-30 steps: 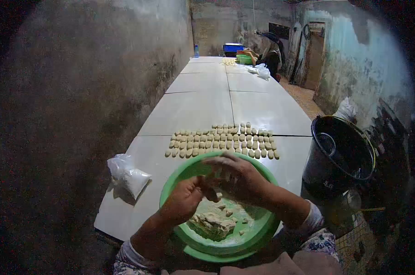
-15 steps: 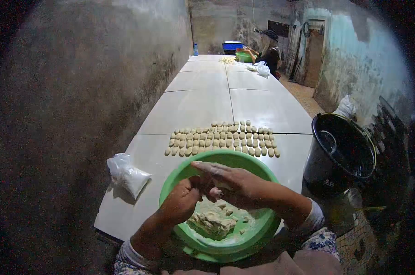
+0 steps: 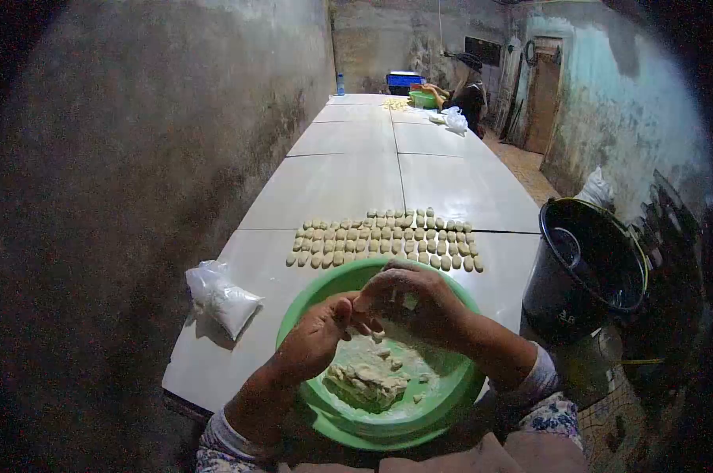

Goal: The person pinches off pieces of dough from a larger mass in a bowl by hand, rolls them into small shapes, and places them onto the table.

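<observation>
Above a green basin, my left hand and my right hand meet at the fingertips. The fingers of both are curled and dusted with flour. Whatever lies between them is hidden by the fingers. Below, a rough lump of pale dough rests in the basin among loose flour and small dough bits. Just beyond the basin's far rim, several rows of small oval dough pieces lie on the white tabletop.
A plastic bag of white powder sits at the table's left edge. To the right stands a black bucket. Far down the table, a person works at another green bowl, near a blue crate and a white plastic bag.
My right hand has gone from flat and stretched out to curled, its fingertips now against my left fingers. The view has shifted slightly. The dough pieces have stayed in place.
</observation>
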Motion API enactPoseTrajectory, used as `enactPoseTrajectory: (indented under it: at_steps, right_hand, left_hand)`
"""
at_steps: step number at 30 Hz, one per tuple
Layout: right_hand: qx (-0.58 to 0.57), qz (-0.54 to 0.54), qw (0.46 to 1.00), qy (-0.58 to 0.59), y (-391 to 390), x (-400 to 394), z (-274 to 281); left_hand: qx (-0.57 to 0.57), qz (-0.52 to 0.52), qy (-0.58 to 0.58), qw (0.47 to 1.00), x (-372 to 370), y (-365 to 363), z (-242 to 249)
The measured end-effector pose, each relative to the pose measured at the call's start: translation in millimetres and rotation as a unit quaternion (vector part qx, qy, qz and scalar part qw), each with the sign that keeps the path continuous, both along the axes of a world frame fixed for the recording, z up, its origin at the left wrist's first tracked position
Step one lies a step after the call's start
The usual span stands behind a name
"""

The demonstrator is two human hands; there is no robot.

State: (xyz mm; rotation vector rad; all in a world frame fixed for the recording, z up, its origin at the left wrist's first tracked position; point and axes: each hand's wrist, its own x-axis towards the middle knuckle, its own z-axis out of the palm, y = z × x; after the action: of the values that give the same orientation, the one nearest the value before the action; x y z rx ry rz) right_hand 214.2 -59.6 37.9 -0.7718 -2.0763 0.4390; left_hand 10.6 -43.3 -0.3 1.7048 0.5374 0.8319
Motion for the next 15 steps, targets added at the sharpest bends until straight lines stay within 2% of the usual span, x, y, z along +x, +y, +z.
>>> enactPoseTrajectory:
  at_steps: [5, 7, 11, 13, 15]
  right_hand:
    - [0.001, 0.010, 1.000, -0.005, -1.9, -0.5, 3.3]
    - [0.020, 0.028, 0.998, -0.043, 0.3, 0.4, 0.6]
    - [0.001, 0.014, 0.996, -0.091, 3.2, 4.0, -4.1]
    - [0.016, 0.016, 0.992, -0.124, 3.2, 3.8, -2.1]
    - [-0.013, -0.010, 0.996, -0.083, -5.7, -3.8, 3.9]
  left_hand:
    - [-0.016, 0.010, 0.019, 1.000, 2.7, -10.1, 17.0]
    - [-0.073, 0.027, 0.024, 0.997, 3.1, -13.0, 20.7]
    - [-0.057, 0.002, -0.011, 0.998, 0.9, -9.8, 16.5]
    - [-0.100, 0.053, 0.003, 0.994, 3.5, -13.3, 20.7]
    - [-0.085, 0.064, 0.000, 0.994, 1.4, -10.8, 15.4]
